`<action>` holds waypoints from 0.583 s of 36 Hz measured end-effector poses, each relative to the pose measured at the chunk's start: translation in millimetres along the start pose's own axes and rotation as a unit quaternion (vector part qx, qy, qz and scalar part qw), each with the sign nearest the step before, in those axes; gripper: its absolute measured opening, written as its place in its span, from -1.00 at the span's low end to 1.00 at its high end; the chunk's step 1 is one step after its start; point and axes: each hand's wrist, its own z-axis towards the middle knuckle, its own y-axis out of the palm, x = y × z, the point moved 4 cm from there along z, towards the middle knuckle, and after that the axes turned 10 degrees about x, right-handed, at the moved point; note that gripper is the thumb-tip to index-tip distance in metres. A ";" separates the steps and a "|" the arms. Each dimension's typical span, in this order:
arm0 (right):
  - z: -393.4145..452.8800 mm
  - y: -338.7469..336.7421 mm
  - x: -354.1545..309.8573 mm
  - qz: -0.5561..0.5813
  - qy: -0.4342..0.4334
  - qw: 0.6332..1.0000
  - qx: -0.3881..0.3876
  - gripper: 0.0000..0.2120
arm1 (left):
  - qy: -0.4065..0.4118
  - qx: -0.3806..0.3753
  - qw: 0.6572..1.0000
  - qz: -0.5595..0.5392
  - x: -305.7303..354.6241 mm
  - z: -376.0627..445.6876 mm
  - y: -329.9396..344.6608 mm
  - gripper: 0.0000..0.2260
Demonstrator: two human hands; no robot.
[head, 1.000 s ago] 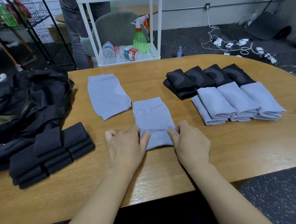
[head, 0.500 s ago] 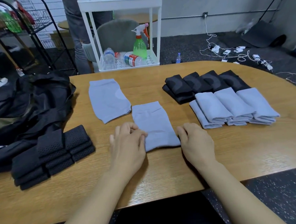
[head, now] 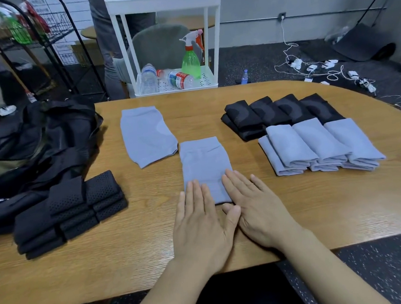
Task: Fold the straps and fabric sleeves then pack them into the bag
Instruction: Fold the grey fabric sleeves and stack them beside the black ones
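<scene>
Flattening of a grey-blue sleeve [head: 205, 168] appears to be the step in hand: it lies near the middle of the desk's [head: 317, 205] near edge, and its near end is pressed by both hands. The left hand [head: 200, 219] and the right hand [head: 258, 207] are laid flat with fingers straight, and nothing is gripped by either. A fold of the near end over the far end is judged to be called for next, with the edges matched. A second unfolded sleeve [head: 147, 135] is left just beyond, toward the far edge. Folded grey-blue sleeves [head: 320, 145] and folded black sleeves [head: 277, 113] are stacked toward the right end, folded black straps [head: 68, 211] toward the left. At the left end the black bag [head: 32, 142] is slumped; its contents cannot be made out.
</scene>
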 end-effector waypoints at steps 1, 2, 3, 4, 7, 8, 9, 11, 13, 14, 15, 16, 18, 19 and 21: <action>-1.3 1.0 0.9 0.002 0.001 1.000 0.003 -0.46 | -0.002 0.000 1.000 0.009 -1.1 0.0 -0.3 0.10; -2.6 -0.5 0.7 0.008 0.009 1.000 0.002 -0.46 | -0.002 0.000 1.000 0.020 -2.5 0.2 -0.7 0.10; -4.0 -3.0 0.0 0.014 0.019 1.000 0.003 -0.45 | -0.001 0.002 0.999 0.033 -4.5 0.8 -0.8 0.09; -5.3 -5.8 -1.3 0.022 0.030 0.999 0.001 -0.40 | -0.002 0.006 0.999 0.044 -6.7 1.6 -1.6 0.08; -7.0 -14.5 -9.6 0.038 0.040 0.998 0.007 -0.33 | -0.007 0.018 0.998 0.068 -14.2 8.4 -5.4 0.01; -7.6 -16.1 -13.1 0.040 0.039 0.998 0.011 -0.37 | -0.009 0.019 0.997 0.072 -17.1 11.7 -6.4 -0.04; -8.9 -17.6 -17.0 0.040 0.038 0.998 0.017 -0.40 | -0.011 0.020 0.997 0.075 -20.1 15.6 -7.3 -0.09; -11.4 -22.2 -26.3 0.042 0.040 0.998 0.022 -0.45 | -0.015 0.020 0.996 0.081 -25.7 23.6 -10.2 -0.17; -14.2 -26.1 -35.9 0.046 0.038 0.998 0.031 -0.46 | -0.020 0.010 0.997 0.076 -32.5 31.2 -11.3 -0.33; -15.5 -27.1 -40.4 0.049 0.036 0.998 0.032 -0.46 | -0.021 0.000 0.997 0.072 -35.7 34.3 -11.9 -0.42; -16.0 -28.1 -44.5 0.050 0.034 0.998 0.033 -0.46 | -0.018 -0.007 0.997 0.069 -38.6 37.1 -12.4 -0.47; -16.3 -28.3 -48.0 0.049 0.032 0.998 0.035 -0.46 | -0.012 -0.013 0.998 0.067 -41.3 39.5 -13.5 -0.49; -16.2 -27.8 -54.1 0.044 0.029 0.998 0.041 -0.46 | 0.004 -0.020 0.998 0.063 -46.1 44.2 -15.4 -0.50; -15.8 -27.3 -56.8 0.042 0.028 0.998 0.039 -0.45 | 0.012 -0.025 0.998 0.062 -48.0 46.2 -16.0 -0.51; -15.0 -25.8 -60.3 0.039 0.028 0.998 0.038 -0.45 | 0.027 -0.033 0.997 0.070 -51.4 49.2 -17.6 -0.51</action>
